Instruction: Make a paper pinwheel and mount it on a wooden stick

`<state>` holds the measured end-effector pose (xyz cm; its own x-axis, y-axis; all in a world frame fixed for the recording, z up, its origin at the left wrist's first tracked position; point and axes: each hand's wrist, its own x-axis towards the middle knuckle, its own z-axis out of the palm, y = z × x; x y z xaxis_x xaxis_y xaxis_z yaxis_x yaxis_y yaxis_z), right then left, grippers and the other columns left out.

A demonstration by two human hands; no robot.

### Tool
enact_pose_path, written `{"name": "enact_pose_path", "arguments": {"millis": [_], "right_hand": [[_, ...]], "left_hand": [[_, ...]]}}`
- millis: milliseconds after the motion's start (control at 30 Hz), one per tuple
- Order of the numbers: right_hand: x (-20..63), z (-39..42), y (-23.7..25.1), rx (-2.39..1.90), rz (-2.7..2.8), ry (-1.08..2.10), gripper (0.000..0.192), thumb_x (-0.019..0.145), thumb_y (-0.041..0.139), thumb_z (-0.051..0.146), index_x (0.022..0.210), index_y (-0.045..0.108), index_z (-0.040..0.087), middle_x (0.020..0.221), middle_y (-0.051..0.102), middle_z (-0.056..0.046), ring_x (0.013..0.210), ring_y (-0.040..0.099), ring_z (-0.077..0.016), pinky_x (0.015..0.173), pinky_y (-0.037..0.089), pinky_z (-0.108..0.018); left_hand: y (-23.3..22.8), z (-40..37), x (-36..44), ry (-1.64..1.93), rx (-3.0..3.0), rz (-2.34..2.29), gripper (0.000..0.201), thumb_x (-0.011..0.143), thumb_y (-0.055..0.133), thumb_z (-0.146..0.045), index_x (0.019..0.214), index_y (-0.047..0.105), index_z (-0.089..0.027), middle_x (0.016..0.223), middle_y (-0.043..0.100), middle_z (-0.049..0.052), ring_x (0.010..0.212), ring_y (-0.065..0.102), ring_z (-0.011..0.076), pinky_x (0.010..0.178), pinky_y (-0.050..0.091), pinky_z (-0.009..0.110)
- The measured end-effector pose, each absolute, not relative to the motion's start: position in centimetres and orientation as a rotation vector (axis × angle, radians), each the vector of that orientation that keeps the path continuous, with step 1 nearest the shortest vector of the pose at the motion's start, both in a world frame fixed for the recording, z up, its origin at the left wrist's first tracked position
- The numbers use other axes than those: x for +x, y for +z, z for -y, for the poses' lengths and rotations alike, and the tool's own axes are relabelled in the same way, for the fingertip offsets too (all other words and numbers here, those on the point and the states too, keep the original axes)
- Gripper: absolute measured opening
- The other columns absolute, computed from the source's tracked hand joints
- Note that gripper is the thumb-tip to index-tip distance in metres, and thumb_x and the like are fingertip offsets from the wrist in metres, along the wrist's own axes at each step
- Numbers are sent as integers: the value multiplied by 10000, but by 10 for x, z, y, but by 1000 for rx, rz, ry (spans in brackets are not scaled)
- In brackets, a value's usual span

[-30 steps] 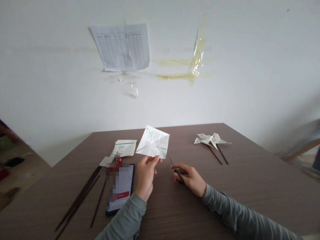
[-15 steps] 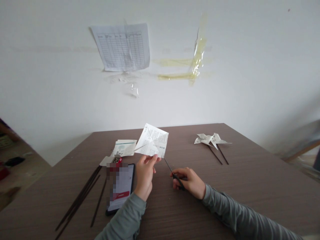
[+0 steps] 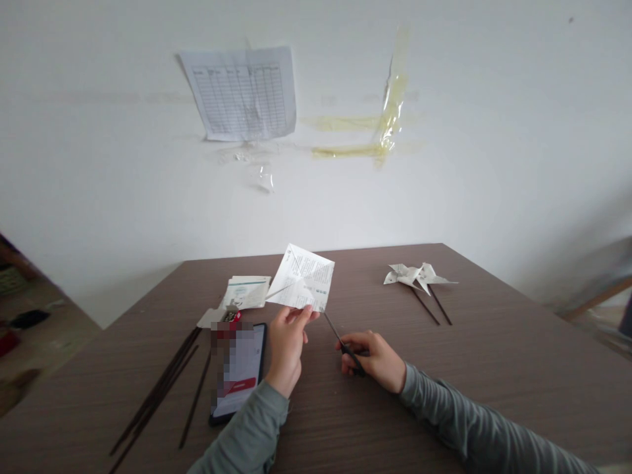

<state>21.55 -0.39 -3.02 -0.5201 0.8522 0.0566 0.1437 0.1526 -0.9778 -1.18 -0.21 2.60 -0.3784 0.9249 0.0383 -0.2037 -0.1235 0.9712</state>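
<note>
Brown wooden table point(image 3: 494, 368) at the centre of it all, pushed against a white wall with a printed chart sheet point(image 3: 241, 92) and strips of yellowed tape point(image 3: 382, 125) stuck above the table's far edge. On the table's left part, a bundle of thin dark sticks point(image 3: 158, 388) lying aslant, and just right of them a phone point(image 3: 237, 370), screen up. Toward the table's far edge on the left, a small stack of printed papers point(image 3: 245, 291); toward the far edge on the right, two finished paper pinwheels point(image 3: 417, 275) lying on their dark sticks. Above the table's middle, a creased square of printed paper point(image 3: 306, 280), held up clear of the surface, pinched at its lower edge by the left hand point(image 3: 289, 345), fingers closed on it. Just right of that, over the table's middle, the right hand point(image 3: 375, 355), closed around the handles of dark scissors point(image 3: 340, 339), blade tips reaching up to the paper's lower right corner.
</note>
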Motion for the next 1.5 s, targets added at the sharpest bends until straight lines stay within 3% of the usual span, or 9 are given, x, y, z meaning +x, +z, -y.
{"name": "enact_pose_path", "arguments": {"millis": [800, 1100, 1500], "right_hand": [[214, 6, -26, -955, 1719, 1502, 631, 905, 1023, 805, 1113, 870, 230, 831, 882, -63, 722, 752, -240, 800, 681, -428], [214, 6, -25, -984, 1725, 1470, 549, 912, 1039, 723, 1095, 890, 226, 785, 873, -45, 702, 752, -236, 768, 680, -410], [213, 7, -26, -985, 1724, 1470, 571, 921, 1025, 743, 1132, 897, 229, 822, 890, -49, 715, 759, -235, 791, 682, -417]], "left_hand": [[28, 4, -10, 1617, 888, -1234, 464, 633, 1082, -505, 847, 766, -240, 1024, 974, 170, 908, 973, 340, 491, 300, 206], [29, 4, -10, 1610, 905, -1264, 475, 625, 1059, -533, 863, 776, -236, 1042, 968, 193, 926, 977, 357, 483, 281, 205], [31, 3, -12, 1618, 894, -1281, 527, 586, 1080, -564, 890, 818, -223, 988, 956, 164, 822, 927, 298, 449, 279, 203]]}}
